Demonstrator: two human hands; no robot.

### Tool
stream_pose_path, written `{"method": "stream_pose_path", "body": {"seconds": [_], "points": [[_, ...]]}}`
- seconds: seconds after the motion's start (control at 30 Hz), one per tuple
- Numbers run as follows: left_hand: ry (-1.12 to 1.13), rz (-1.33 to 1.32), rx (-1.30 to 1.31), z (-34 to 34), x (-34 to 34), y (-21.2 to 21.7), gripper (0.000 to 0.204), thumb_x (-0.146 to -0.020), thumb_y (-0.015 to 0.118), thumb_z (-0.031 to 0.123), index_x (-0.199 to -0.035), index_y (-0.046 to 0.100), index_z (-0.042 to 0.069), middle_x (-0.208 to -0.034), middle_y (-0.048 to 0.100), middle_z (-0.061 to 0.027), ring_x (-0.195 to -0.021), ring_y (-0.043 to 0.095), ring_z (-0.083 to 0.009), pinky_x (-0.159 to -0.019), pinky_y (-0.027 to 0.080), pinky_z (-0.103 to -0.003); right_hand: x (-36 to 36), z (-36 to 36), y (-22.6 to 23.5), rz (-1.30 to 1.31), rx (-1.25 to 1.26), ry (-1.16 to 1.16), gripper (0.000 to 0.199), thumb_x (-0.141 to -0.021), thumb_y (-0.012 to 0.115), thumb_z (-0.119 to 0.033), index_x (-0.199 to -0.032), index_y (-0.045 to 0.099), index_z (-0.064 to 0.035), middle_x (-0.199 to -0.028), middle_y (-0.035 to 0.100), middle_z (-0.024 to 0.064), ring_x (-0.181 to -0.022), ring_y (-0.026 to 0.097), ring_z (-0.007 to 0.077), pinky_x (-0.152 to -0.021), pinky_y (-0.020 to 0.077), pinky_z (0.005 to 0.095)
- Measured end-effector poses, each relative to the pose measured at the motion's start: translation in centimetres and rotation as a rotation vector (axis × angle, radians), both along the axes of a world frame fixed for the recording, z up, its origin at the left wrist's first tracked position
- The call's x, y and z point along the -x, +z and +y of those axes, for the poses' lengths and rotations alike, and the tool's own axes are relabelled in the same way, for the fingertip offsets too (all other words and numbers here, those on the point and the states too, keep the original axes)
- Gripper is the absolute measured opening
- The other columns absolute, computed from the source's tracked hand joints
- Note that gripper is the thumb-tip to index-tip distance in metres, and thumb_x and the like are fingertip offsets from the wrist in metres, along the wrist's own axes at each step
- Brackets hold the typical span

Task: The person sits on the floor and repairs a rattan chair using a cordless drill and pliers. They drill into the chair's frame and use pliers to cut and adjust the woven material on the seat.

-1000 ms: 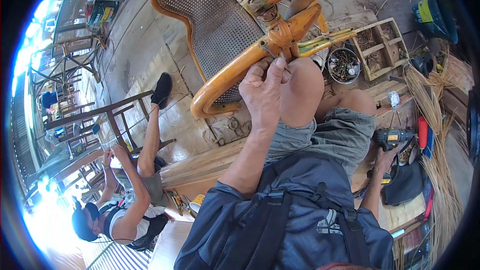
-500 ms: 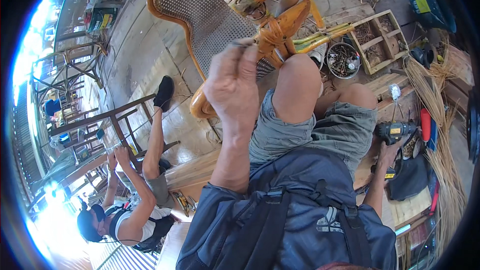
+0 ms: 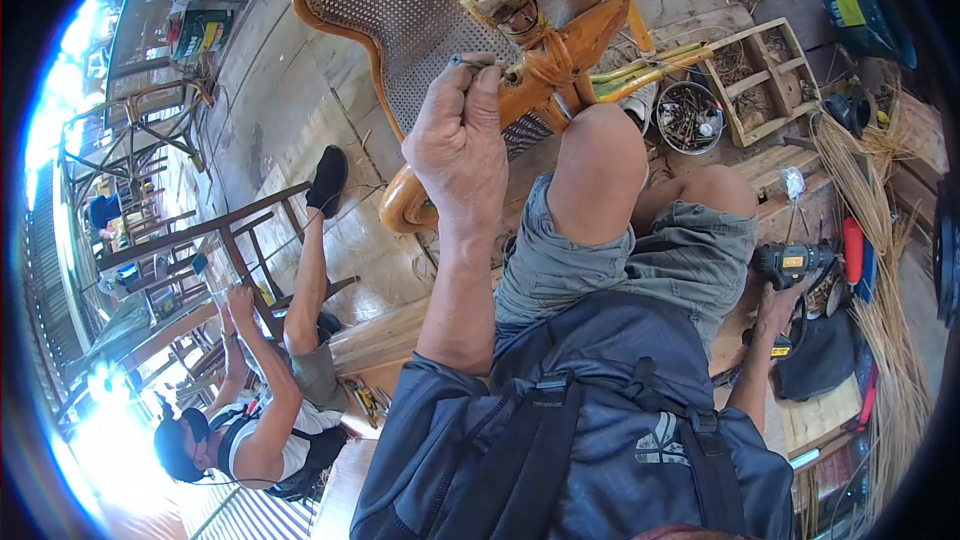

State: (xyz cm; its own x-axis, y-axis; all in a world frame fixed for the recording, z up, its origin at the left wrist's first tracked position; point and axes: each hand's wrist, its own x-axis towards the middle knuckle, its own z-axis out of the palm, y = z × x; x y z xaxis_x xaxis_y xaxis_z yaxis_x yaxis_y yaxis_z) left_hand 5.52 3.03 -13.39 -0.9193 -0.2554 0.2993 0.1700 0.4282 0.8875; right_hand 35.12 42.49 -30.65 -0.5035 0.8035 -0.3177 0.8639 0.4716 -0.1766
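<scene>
My left hand point(image 3: 462, 135) is raised beside the rattan chair point(image 3: 560, 55), thumb and forefinger pinched on a small, thin, dark screw-like piece point(image 3: 462, 61). Its fingertips are close to the bound joint of the chair; whether they touch it I cannot tell. The chair lies tipped, with its woven cane panel point(image 3: 400, 15) on the far left side and its glossy orange-brown poles by my knee. Low on my right, my right hand point(image 3: 778, 308) is wrapped round the grip of a cordless drill point(image 3: 792, 262), which rests near the bench. Palm and some fingers are hidden there.
A metal bowl point(image 3: 690, 151) of screws or nails stands beside a divided wooden box point(image 3: 748, 83). Long rattan strips point(image 3: 885, 340), a red-handled tool point(image 3: 852, 250) and a black pouch point(image 3: 818, 365) lie right. Another person point(image 3: 275, 410) works on a wooden frame point(image 3: 235, 250) at left.
My left hand has turned slightly and shifted a little up and left, still pinching the small piece. The right hand and the drill have hardly moved.
</scene>
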Motion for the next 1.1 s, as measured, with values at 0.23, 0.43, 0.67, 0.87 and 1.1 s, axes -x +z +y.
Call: {"method": "stream_pose_path", "body": {"seconds": [0.23, 0.43, 0.67, 0.87, 1.1], "points": [[-0.051, -0.061, 0.276, 0.8, 0.5, 1.1, 0.014, -0.090, 0.064, 0.010, -0.100, 0.067, 0.000, -0.087, 0.068, -0.0062, -0.080, 0.060, -0.0092, -0.075, 0.049, -0.025, -3.7, 3.1, -4.1, 0.264, -0.194, 0.263, 0.096, -0.074, 0.069, -0.024, -0.147, 0.011, 0.0017, -0.142, 0.035, 0.0302, -0.130, 0.038, 0.0414, -0.108, 0.0312, 0.0421], [-0.171, -0.055, 0.427, -2.8, 1.3, -0.2, 0.018, -0.092, 0.058, 0.011, -0.101, 0.064, -0.003, -0.092, 0.068, -0.0099, -0.084, 0.062, -0.0175, -0.077, 0.050, -0.029, 2.0, 0.5, 3.0, -0.074, 0.060, -0.032, 0.096, -0.074, 0.074, -0.031, -0.146, 0.017, -0.0034, -0.132, 0.047, 0.0299, -0.124, 0.048, 0.0396, -0.102, 0.0381, 0.0427], [-0.133, 0.024, 0.221, 0.6, 1.4, 1.3, 0.021, -0.092, 0.057, 0.013, -0.097, 0.062, -0.006, -0.093, 0.067, -0.0114, -0.083, 0.062, -0.0176, -0.079, 0.051, -0.030, -5.0, -5.4, 5.8, 0.280, 0.011, -0.149, 0.027, -0.089, 0.058, -0.020, -0.110, 0.060, -0.0042, -0.093, 0.065, 0.0199, -0.087, 0.065, 0.0349, -0.075, 0.0495, 0.0394], [-0.160, -0.098, 0.001, -1.4, 2.0, 0.0, 0.026, -0.094, 0.057, 0.019, -0.099, 0.063, -0.006, -0.095, 0.067, -0.0111, -0.086, 0.061, -0.0185, -0.078, 0.052, -0.030, -17.7, -13.7, -0.8, 0.110, -0.014, -0.307, 0.027, -0.089, 0.055, -0.017, -0.109, 0.060, 0.0004, -0.101, 0.063, 0.0226, -0.098, 0.061, 0.0365, -0.085, 0.0475, 0.0408], [-0.088, -0.142, 0.311, -0.4, 1.7, 1.5, 0.032, -0.095, 0.057, 0.024, -0.104, 0.061, -0.007, -0.096, 0.066, -0.0115, -0.086, 0.061, -0.0180, -0.079, 0.052, -0.030, -20.3, -7.9, 0.3, 0.069, -0.227, -0.410, 0.021, -0.086, 0.056, -0.010, -0.103, 0.056, 0.0016, -0.097, 0.059, 0.0242, -0.095, 0.055, 0.0421, -0.083, 0.0440, 0.0466]]}}
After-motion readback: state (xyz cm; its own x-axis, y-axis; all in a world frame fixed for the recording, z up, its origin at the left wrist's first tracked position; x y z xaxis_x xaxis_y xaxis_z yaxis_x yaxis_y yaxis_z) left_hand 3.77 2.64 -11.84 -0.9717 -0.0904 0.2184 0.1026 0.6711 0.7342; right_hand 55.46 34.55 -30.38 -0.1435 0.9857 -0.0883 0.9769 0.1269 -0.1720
